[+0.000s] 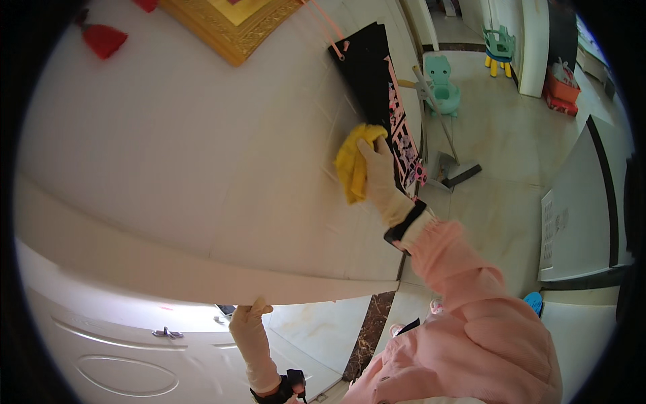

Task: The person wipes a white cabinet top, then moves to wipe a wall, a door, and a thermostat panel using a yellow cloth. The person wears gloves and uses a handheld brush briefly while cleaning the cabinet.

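My right hand (pixel 379 171), in a pale glove, holds a crumpled yellow cloth (pixel 353 164) against the white wall (pixel 202 161). Directly beside the cloth hangs a flat black bag (pixel 363 70) with a pink patterned side, held up by pink cords. My left hand (pixel 251 323), also gloved, grips the edge of the pale door frame (pixel 303 293) at the bottom of the view. Its thumb rests on the near face, while its other fingers are partly hidden behind the edge.
A gold picture frame (pixel 232 40) and a red tassel (pixel 104 40) hang on the wall. Beyond the doorway is a white door (pixel 126 358). A long-handled dustpan (pixel 441 169), a broom head (pixel 462 175), a green child's potty (pixel 441 88) and a white appliance (pixel 575 212) stand to the right.
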Tool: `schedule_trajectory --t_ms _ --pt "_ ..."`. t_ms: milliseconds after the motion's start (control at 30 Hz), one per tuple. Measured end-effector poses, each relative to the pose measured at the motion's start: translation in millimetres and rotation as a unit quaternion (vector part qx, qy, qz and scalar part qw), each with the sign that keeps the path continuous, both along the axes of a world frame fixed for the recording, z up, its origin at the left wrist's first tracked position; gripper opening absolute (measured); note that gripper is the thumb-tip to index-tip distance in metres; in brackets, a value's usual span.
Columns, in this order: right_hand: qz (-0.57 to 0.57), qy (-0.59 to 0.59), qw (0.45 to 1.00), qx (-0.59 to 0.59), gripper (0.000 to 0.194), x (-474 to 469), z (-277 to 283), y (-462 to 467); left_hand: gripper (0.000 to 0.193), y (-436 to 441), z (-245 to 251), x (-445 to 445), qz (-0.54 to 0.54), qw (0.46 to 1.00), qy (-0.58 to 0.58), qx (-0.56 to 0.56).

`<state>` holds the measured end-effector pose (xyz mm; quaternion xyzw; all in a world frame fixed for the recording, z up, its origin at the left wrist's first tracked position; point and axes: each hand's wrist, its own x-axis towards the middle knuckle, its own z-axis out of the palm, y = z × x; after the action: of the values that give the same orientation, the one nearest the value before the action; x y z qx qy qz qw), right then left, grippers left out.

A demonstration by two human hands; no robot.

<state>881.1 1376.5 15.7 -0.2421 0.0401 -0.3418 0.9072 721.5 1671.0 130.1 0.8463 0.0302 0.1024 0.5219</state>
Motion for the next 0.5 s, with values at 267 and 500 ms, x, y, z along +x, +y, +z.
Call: schedule_trajectory --t_ms 267,500 --pt "-0.057 0.294 0.919 -0.258 0.055 54.4 -35.6 2.8 0.009 -2.6 2.9 -2.3 0.014 1.0 0.005 0.009" --pt "-0.046 0.221 0.925 -0.306 0.049 -18.4 -63.3 60.4 0.013 -7.2 1.9 -4.5 0.037 0.999 -0.011 0.037"
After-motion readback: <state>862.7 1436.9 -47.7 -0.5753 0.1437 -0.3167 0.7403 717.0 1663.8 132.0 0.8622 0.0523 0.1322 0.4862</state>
